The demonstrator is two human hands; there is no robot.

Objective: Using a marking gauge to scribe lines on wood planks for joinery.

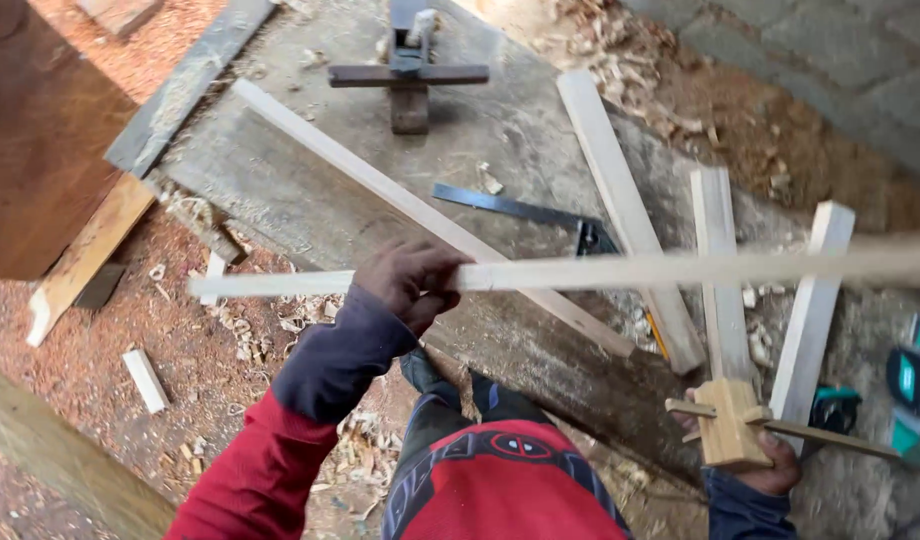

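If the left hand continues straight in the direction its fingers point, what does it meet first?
Probably the steel square. The left hand grips a slat with knuckles aimed up and right; depth is unclear.

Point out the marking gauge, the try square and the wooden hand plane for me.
marking gauge [732, 425], head view, on its wooden block.
try square [510, 205], head view, on the steel blade.
wooden hand plane [409, 75], head view, on its cross handle.

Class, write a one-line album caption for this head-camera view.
Left hand grips a long pale wooden strip over a worn workbench; right hand holds a small wooden marking gauge.
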